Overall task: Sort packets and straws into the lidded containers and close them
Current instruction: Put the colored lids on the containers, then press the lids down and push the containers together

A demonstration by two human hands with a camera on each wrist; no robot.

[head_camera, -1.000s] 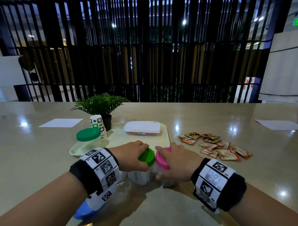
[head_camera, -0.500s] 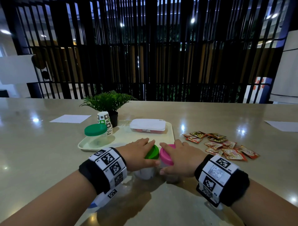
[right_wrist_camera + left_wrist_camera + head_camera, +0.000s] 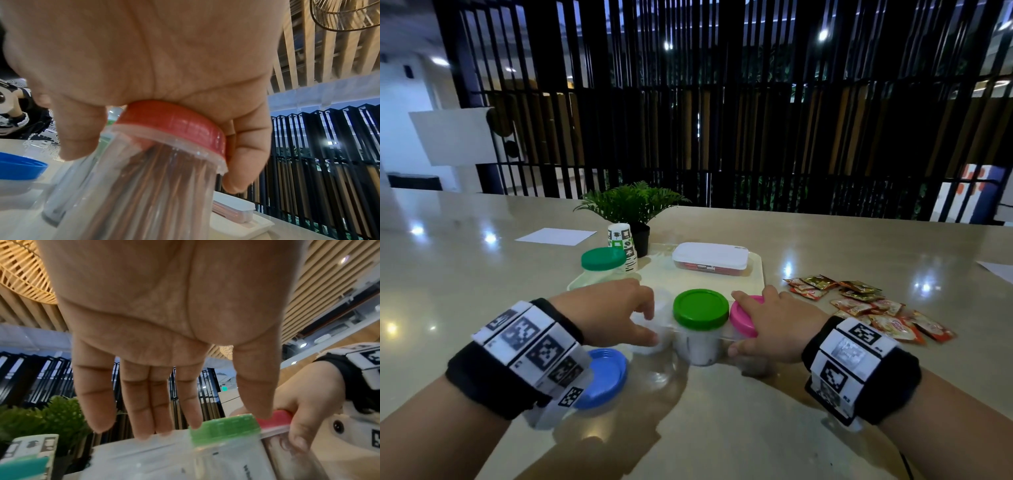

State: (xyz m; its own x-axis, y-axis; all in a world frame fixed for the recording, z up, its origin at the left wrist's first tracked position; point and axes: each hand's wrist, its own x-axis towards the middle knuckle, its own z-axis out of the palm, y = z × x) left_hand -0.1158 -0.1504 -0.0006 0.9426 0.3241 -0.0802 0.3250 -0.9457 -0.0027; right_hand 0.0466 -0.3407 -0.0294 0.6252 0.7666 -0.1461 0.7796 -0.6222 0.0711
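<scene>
My right hand (image 3: 738,322) grips the pink-lidded clear jar (image 3: 174,123) from above, its fingers curled round the lid; brown sticks show inside the jar. A green-lidded jar (image 3: 700,308) stands just left of it, touching it. My left hand (image 3: 650,318) hovers over a lidless clear jar (image 3: 654,337) left of the green one, with its fingers straight and holding nothing. A blue lid (image 3: 604,377) lies on the table under my left wrist. Several red and gold packets (image 3: 866,306) lie in a loose heap to the right.
Behind the jars a pale tray (image 3: 756,274) carries a white-lidded flat box (image 3: 710,255) and another green-lidded jar (image 3: 602,260). A paper cup (image 3: 621,241) and a small potted plant (image 3: 633,202) stand at its back left. White paper sheets (image 3: 556,236) lie farther off.
My left hand has come off the green lid and moved left over the lidless jar. My right hand still holds the pink-lidded jar. The blue lid now shows.
</scene>
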